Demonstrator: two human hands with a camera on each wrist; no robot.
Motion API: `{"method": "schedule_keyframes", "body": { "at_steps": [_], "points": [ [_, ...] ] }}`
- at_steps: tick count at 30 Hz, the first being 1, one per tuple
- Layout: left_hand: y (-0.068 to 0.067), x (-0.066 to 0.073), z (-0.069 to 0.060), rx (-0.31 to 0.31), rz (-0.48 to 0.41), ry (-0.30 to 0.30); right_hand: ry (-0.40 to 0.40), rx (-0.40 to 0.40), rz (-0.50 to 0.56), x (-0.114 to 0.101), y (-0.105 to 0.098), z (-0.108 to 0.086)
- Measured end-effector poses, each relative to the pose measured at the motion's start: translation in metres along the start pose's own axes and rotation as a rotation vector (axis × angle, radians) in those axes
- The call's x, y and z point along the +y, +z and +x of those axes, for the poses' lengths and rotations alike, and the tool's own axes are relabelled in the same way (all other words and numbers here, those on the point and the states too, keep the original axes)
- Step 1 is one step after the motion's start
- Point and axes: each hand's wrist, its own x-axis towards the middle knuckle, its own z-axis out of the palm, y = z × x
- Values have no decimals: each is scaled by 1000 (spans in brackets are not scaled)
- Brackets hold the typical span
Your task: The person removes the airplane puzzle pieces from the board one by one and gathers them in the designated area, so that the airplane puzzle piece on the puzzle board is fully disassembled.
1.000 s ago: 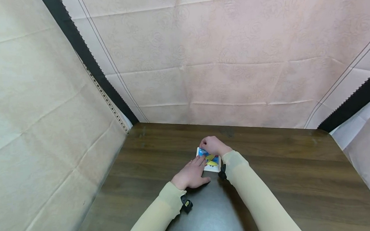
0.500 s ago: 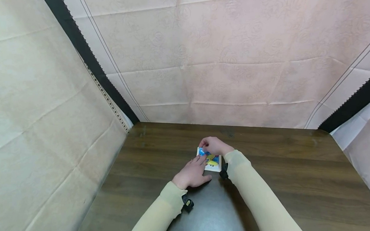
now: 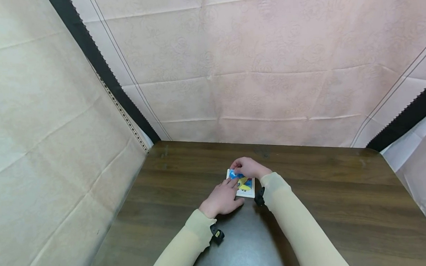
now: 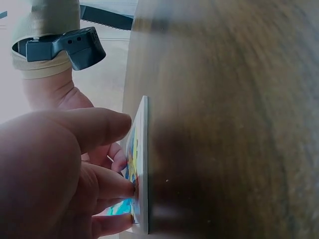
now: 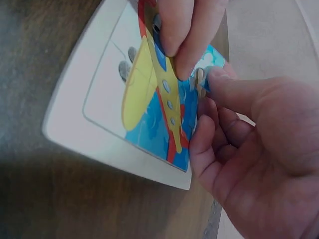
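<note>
Head view — left hand (image 3: 222,197), barely shifted, stays on puzzle (image 3: 246,188).

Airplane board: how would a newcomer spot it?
Find the brown table, then where the left hand and right hand sit close together. The airplane board lies there, partly covered by both. Its white border and bright yellow-and-blue airplane picture set it apart from the wood-grain around it.
</note>
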Motion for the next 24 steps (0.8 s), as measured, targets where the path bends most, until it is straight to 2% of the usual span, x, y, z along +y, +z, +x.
{"method": "schedule_keyframes", "body": {
  "at_steps": [12,18,24],
  "points": [
    [1,2,1,42,6,-6,-13,19,60,7,-3,0],
    [2,5,2,39,15,-9,-40,83,104,15,-4,-1],
    [4,5,4,70,35,9,-52,158,149,28,-8,-3]
  ]
}}
